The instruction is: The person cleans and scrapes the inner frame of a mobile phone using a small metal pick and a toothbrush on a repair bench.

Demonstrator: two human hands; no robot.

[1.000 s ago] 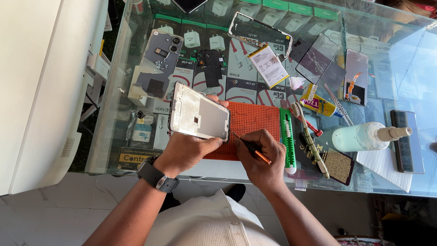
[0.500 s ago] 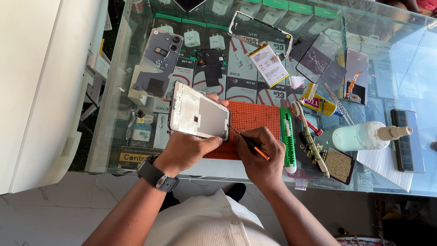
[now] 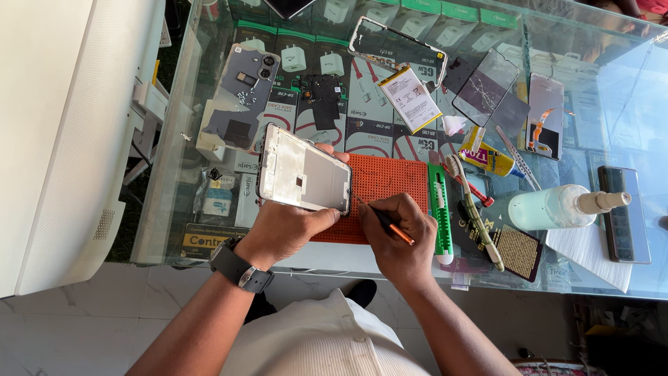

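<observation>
My left hand point(image 3: 282, 230), with a black watch on the wrist, holds a silver phone frame point(image 3: 303, 173) tilted above the left edge of an orange work mat point(image 3: 390, 182). My right hand point(image 3: 400, 240) grips a thin black and orange tool point(image 3: 384, 221) like a pen. The tool's tip touches the frame's lower right corner. Both hands sit over the near edge of the glass counter point(image 3: 174, 160).
On the glass lie a phone back cover point(image 3: 240, 94), a battery point(image 3: 410, 99), a bezel frame point(image 3: 396, 38), a cracked screen point(image 3: 486, 83), a glue tube point(image 3: 488, 157), a green tool point(image 3: 439, 209), a toothbrush point(image 3: 473, 209), a spray bottle point(image 3: 557, 206) and a dark phone point(image 3: 624, 212).
Both hands hold almost the same pose. The tool's tip stays at the frame's corner with only a slight shift.
</observation>
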